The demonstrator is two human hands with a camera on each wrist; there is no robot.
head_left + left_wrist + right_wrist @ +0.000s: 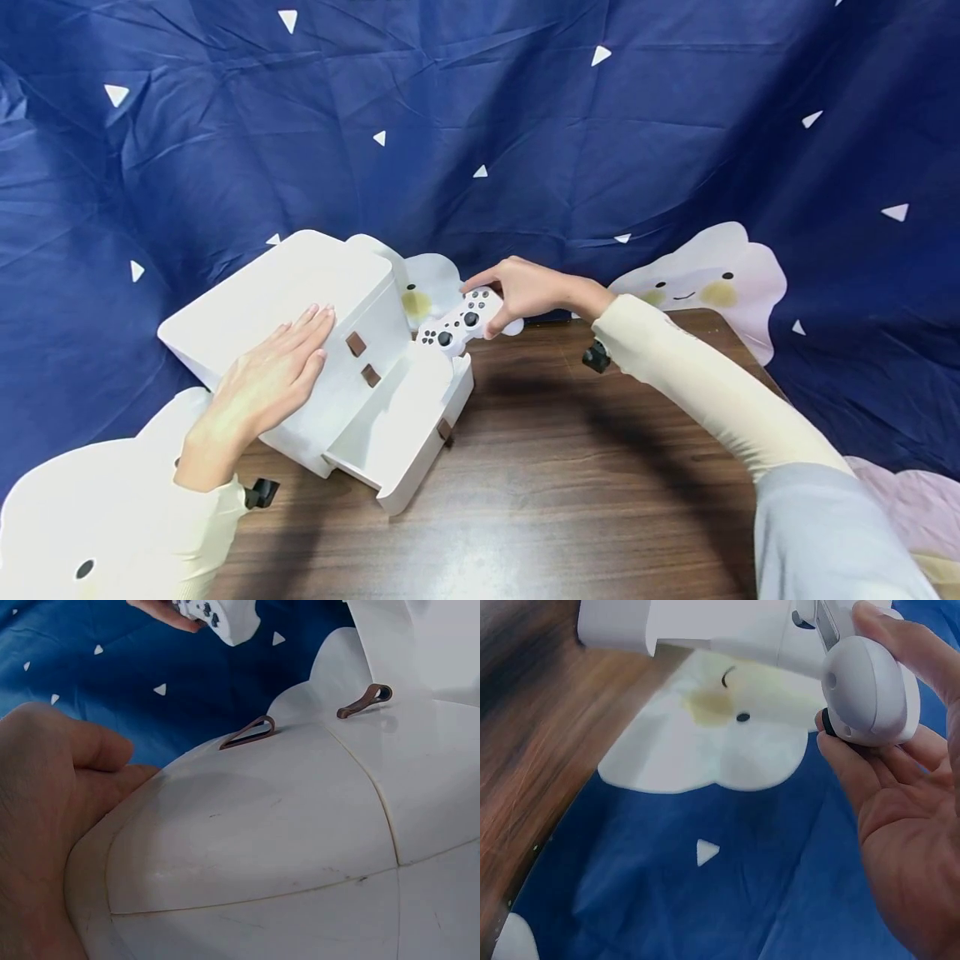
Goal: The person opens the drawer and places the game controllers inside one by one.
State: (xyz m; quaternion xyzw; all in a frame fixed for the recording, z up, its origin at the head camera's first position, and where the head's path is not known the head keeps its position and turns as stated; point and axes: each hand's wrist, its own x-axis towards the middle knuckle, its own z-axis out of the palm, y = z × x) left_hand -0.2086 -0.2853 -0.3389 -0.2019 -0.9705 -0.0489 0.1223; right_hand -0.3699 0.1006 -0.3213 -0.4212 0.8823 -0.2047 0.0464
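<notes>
A white game controller (458,323) with black thumbsticks is gripped at one end by my right hand (531,287), thumb on the near side and fingers on the far side. It is held over the back end of the pulled-out bottom drawer (397,421) of a white drawer box (281,283). In the right wrist view the controller's rounded handle (862,690) shows between thumb and fingers. My left hand (273,375) rests with its fingers straight on the top of the box, near its front edge.
Brown pull tabs (356,343) mark the two upper drawers, which are closed; another tab (444,429) is on the open one. The box stands on a brown wooden table (562,467). Behind hangs a blue cloth (480,100) with white triangles and cloud faces.
</notes>
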